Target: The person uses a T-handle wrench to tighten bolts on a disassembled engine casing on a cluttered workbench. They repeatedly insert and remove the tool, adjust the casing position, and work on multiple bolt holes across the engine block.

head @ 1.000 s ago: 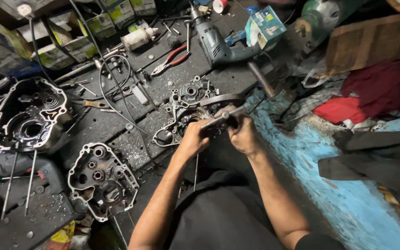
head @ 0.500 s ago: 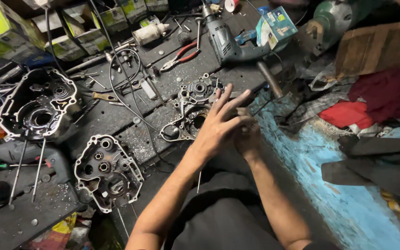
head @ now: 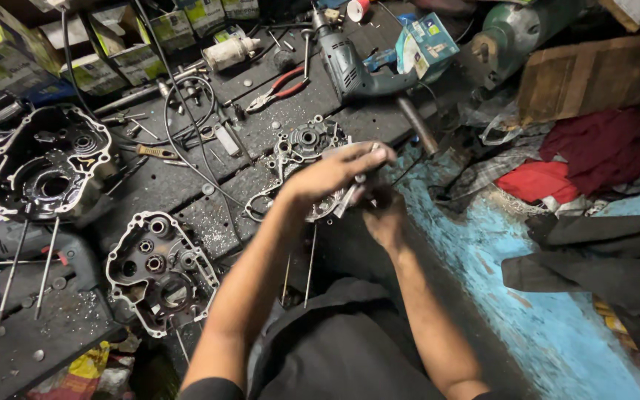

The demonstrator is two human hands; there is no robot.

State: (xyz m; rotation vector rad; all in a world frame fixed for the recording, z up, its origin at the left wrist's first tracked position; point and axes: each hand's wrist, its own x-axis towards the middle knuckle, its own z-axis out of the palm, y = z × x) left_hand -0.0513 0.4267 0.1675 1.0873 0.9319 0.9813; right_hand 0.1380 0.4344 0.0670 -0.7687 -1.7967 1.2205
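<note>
metal engine casing sits under my left hand, fingers together flat; right hand fingers i cannot tell.

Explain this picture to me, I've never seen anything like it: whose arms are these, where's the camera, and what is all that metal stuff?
The camera sits on a person's head and looks down, so both arms are the wearer's own. The left hand lies over a small metal part, too hidden to identify, which the right hand grips from below. Beneath them lies a grey engine casing on a dark workbench. Two more casings sit to the left. Farther back are red-handled pliers, an electric drill and black cables.
</note>
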